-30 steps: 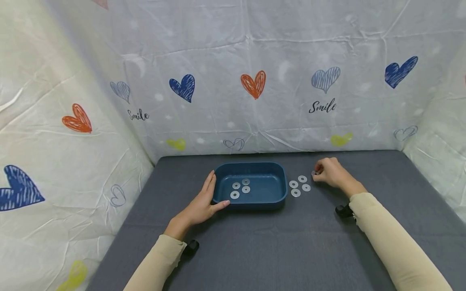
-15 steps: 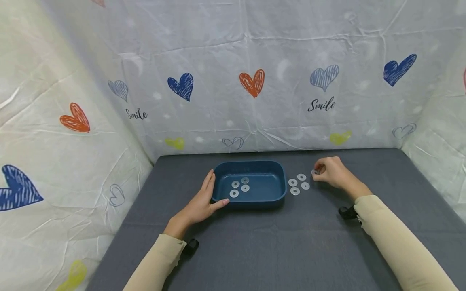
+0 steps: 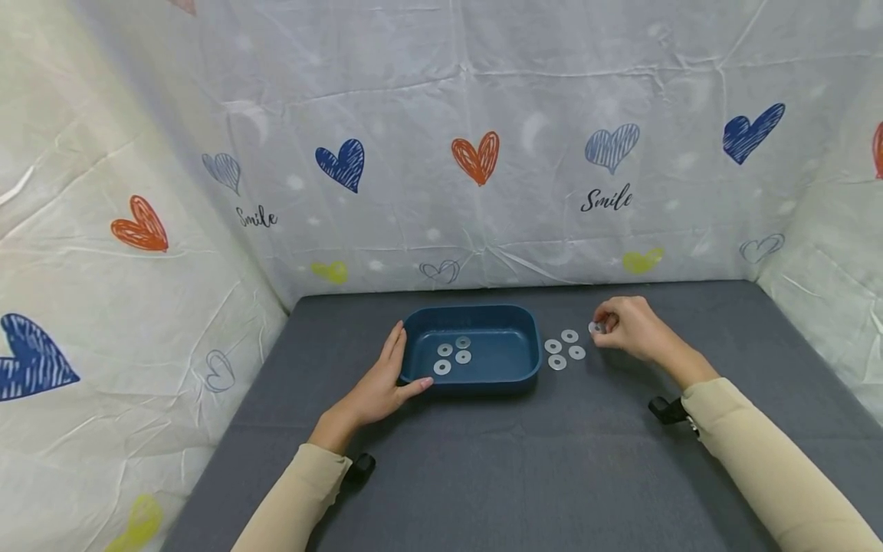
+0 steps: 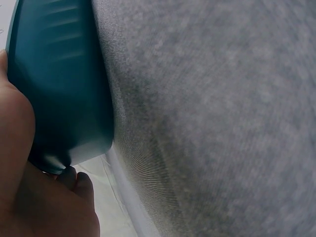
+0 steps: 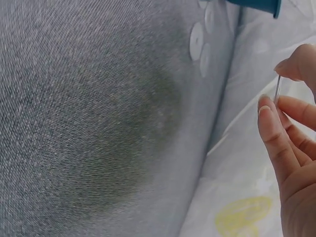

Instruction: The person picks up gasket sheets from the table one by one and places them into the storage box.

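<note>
A blue rectangular tray [image 3: 507, 379] sits on the table, with several flat metal washers [image 3: 442, 367] inside toward its left. My left hand [image 3: 372, 391] holds the tray's left front corner, thumb at the front rim and fingers along the left wall. In the left wrist view, the tray's side wall [image 4: 54, 84] lies against that hand. Several more washers [image 3: 557, 362] lie flat on the table just right of the tray. Beyond them, my right hand [image 3: 635, 330] pinches one washer [image 3: 595, 327] between thumb and fingertips. The right wrist view shows this washer [image 5: 277, 89] edge-on, raised off the table.
Dark grey cloth covers the table [image 3: 497, 468]. A white curtain [image 3: 400, 84] printed with hearts rises behind the far edge and along both sides. Dark wrist devices [image 3: 665, 410] show beneath the sleeves.
The right hand keeps its pinch on the washer, which shows slightly more at the fingertips, while the right forearm shifts a little to the right. The left hand and tray stay in place.
</note>
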{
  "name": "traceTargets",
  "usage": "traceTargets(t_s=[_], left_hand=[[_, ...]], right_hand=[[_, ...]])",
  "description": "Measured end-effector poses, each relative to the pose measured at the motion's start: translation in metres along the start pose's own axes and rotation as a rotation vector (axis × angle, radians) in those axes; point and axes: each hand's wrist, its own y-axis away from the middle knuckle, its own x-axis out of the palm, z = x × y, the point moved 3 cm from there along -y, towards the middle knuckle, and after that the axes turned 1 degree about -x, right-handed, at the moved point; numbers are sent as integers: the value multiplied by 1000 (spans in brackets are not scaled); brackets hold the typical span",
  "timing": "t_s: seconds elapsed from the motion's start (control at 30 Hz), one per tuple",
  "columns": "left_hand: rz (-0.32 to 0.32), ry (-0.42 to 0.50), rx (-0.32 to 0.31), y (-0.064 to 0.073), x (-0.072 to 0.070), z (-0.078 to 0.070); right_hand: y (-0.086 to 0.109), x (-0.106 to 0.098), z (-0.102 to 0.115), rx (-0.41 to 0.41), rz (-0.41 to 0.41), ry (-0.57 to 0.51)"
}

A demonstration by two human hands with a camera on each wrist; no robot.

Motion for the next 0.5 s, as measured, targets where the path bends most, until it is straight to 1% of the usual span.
traceTargets(t_s=[0.23, 0.5], left_hand=[[-3, 1, -1, 0, -2, 0], [1, 4, -6, 1, -1, -1]], right_hand=[[-1, -4, 17, -64, -36, -4], [-2, -3, 33, -87, -20, -29]])
